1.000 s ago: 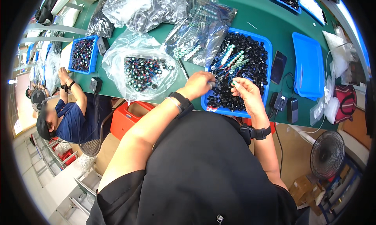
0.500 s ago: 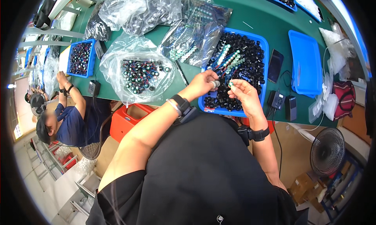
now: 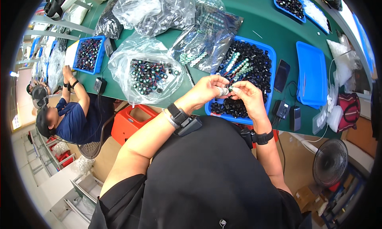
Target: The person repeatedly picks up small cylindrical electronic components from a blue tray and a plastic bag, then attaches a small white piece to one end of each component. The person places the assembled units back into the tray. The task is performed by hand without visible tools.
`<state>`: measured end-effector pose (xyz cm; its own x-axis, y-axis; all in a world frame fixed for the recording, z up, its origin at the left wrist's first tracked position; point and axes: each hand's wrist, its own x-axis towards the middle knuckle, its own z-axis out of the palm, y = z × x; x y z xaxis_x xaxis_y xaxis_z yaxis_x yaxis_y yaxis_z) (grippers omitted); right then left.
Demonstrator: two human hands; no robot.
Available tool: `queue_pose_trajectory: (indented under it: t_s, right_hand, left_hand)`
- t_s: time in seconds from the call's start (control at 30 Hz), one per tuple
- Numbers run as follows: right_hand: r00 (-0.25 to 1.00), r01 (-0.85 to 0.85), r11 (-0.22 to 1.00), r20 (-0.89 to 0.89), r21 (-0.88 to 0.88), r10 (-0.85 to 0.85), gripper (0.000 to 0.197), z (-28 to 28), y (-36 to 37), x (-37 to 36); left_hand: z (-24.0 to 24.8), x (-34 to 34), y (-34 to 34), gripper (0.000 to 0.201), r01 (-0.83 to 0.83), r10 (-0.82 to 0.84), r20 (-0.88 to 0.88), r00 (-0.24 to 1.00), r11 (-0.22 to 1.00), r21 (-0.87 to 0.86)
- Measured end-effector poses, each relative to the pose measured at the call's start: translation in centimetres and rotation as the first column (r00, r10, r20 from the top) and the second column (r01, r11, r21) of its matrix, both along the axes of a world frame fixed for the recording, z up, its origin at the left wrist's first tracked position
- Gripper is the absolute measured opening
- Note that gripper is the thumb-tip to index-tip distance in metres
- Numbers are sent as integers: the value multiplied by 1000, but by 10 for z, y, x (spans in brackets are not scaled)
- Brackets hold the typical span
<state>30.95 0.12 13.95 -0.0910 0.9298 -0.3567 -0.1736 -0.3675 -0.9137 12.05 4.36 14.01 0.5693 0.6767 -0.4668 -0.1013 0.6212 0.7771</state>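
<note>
Over the near part of a blue tray [image 3: 273,65] full of small black plastic caps [image 3: 254,53], my two hands meet at the fingertips. My right hand [image 3: 250,96] pinches a tiny round component [image 3: 230,88] with a pale green face. Right beside it, the fingers of my left hand [image 3: 207,92] are closed in a pinch; a dark bit shows at their tips, too small to name. Finger wraps cover part of that hand. Rows of pale green round components with wires [image 3: 240,67] lie on the caps, just beyond my fingers.
Left of the tray, an open clear bag [image 3: 123,69] holds several wired components [image 3: 149,75]. Filled plastic bags [image 3: 159,14] lie behind. A phone [image 3: 282,75], small black devices [image 3: 295,117] and stacked blue trays [image 3: 312,73] sit to the right. A co-worker [image 3: 75,119] sits at left.
My left hand has moved right and my right hand slightly left, so their fingertips now meet. The whole view has shifted a little.
</note>
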Motion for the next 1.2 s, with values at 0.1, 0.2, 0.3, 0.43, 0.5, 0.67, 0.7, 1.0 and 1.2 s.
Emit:
queue_pose_trajectory:
  t_s: [0.1,0.2,0.3,0.43,0.5,0.67,0.7,1.0,1.2]
  right_hand:
    - [996,-47,999,75,5,46,13,4,2,-1]
    - [992,-69,997,104,15,67,12,5,2,-3]
    - [995,-53,999,90,12,52,10,5,3,-5]
    - [996,-9,1000,84,-8,10,8,3,3,-8]
    - [985,13,1000,170,-5,-12,7,2,4,-10]
    - [973,34,999,229,29,-40,6,2,7,-20]
    - [979,15,1000,204,17,-18,6,1,9,-19]
    - [978,-38,999,204,-24,42,12,2,11,-22]
    - [987,-21,991,158,-131,42,13,-1,12,-29]
  left_hand:
    - [7,-1,0,36,12,-12,-36,999,1000,12]
    - [11,-2,-1,39,12,-11,-57,998,1000,15]
    - [5,-3,-2,40,9,-5,-74,997,998,56]
    - [-1,-3,-3,40,8,2,-102,995,995,96]
    - [-3,0,-5,39,-5,21,-136,991,993,114]
    - [-4,6,-7,33,-140,161,-170,972,982,128]
    - [-4,6,-6,32,-139,161,-156,975,980,143]
    - [-8,5,-3,25,-113,161,-211,964,969,221]
    - [-11,6,-7,18,68,273,-429,861,775,629]
